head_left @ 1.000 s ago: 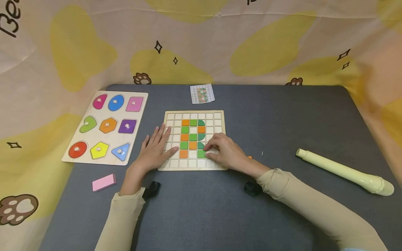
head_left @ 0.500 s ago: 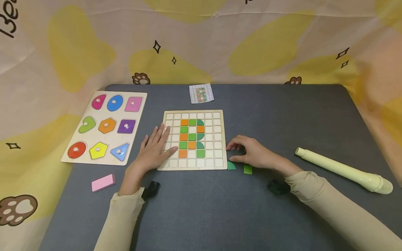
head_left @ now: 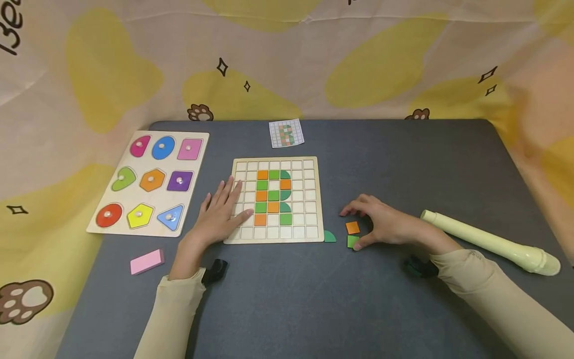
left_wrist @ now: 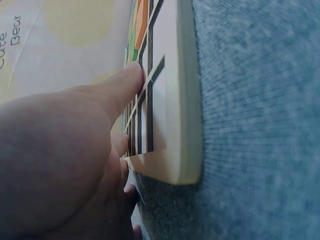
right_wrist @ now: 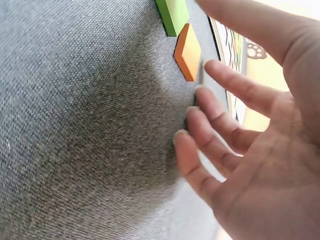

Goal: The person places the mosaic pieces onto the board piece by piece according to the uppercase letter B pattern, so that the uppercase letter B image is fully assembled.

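A wooden grid board (head_left: 306,232) lies mid-table, with orange, green and rounded teal tiles set in its cells in a B-like pattern. My left hand (head_left: 215,217) rests on the board's left edge with fingers spread; in the left wrist view the thumb (left_wrist: 127,82) lies over the cells. Right of the board, my right hand (head_left: 383,222) hovers with thumb and fingers apart around an orange square tile (head_left: 352,227). Its thumb is at a green square tile (head_left: 352,241); whether it touches cannot be told. A teal quarter-round tile (head_left: 329,237) lies against the board's right edge.
A small pattern card (head_left: 287,133) lies behind the board. To the left are a knobbed shape puzzle (head_left: 175,169) and a pink block (head_left: 147,262). A pale yellow tube (head_left: 489,243) lies at the right, near the right forearm.
My right hand has left the green tile at the board's lower right of the pattern and moved right to the loose tiles, uncovering them. My left hand has stayed in place.
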A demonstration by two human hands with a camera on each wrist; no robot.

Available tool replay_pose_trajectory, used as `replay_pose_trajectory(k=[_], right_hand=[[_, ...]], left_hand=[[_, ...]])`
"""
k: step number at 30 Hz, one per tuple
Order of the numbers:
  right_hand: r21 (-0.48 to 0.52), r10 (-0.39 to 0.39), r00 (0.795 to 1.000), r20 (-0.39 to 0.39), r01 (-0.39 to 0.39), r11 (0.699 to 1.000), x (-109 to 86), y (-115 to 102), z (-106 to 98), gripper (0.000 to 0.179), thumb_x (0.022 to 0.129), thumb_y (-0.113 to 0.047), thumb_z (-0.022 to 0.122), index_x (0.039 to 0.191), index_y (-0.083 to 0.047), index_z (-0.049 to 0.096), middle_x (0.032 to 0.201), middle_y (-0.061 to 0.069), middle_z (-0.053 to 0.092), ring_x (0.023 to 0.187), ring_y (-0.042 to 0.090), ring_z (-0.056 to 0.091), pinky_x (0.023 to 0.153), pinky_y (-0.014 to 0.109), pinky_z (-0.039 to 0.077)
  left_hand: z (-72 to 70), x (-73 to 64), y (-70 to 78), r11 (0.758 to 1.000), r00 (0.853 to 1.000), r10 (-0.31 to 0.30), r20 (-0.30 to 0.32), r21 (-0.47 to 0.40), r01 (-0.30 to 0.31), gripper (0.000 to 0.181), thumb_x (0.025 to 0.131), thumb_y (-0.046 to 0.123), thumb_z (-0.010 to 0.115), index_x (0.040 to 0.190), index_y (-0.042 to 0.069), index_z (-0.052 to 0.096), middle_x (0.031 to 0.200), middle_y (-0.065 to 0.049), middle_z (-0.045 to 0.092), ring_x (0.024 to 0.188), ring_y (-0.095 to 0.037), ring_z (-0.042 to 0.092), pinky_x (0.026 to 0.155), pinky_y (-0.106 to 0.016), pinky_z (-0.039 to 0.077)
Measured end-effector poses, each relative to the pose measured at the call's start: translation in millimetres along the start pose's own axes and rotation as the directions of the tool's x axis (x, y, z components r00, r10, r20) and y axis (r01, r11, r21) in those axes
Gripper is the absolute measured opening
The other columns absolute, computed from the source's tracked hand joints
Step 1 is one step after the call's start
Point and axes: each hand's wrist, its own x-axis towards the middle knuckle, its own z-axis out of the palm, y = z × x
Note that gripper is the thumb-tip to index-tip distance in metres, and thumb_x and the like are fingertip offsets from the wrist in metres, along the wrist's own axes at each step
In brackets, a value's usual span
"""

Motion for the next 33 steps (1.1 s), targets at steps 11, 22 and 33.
replay_pose_trajectory(k=[11, 22, 33], right_hand=[[-0.047, -0.047, 0.998, -0.038, 0.045, 0.998, -0.3, -3, 11, 0.060, 0.074, -0.017, 0.098, 0.126, -0.015, 0.067, 0.118, 0.005, 0.059, 0.113, 0.024, 0.052, 0.098, 0.048, 0.049], [-0.096, -0.102, 0.983, -0.155, 0.088, 0.992, 10.7, -5, 26, 0.029, 0.080, -0.017, 0.094, 0.101, -0.018, 0.073, 0.109, 0.000, 0.058, 0.102, 0.018, 0.052, 0.090, 0.038, 0.050], [-0.137, -0.099, 0.970, -0.223, 0.069, 0.988, 23.3, -14, 30, 0.024, 0.085, -0.016, 0.091, 0.096, -0.015, 0.069, 0.106, 0.002, 0.063, 0.098, 0.020, 0.051, 0.082, 0.035, 0.047]], left_hand=[[0.2, -1.2, 0.8, 1.000, 1.000, 0.003, -0.003, -0.016, -0.003, 0.088, 0.108, 0.047, 0.055, 0.172, 0.012, 0.006, 0.180, -0.013, -0.006, 0.166, -0.041, -0.007, 0.128, -0.071, -0.007], [0.0, -0.5, 0.7, 1.000, 1.000, 0.002, -0.002, -0.013, -0.002, 0.088, 0.108, 0.048, 0.054, 0.172, 0.013, 0.006, 0.180, -0.013, -0.006, 0.166, -0.041, -0.007, 0.128, -0.071, -0.007], [0.3, -0.7, -0.1, 1.000, 1.000, 0.000, -0.005, -0.011, 0.000, 0.088, 0.107, 0.048, 0.055, 0.172, 0.013, 0.006, 0.180, -0.012, -0.006, 0.167, -0.041, -0.007, 0.128, -0.070, -0.007]])
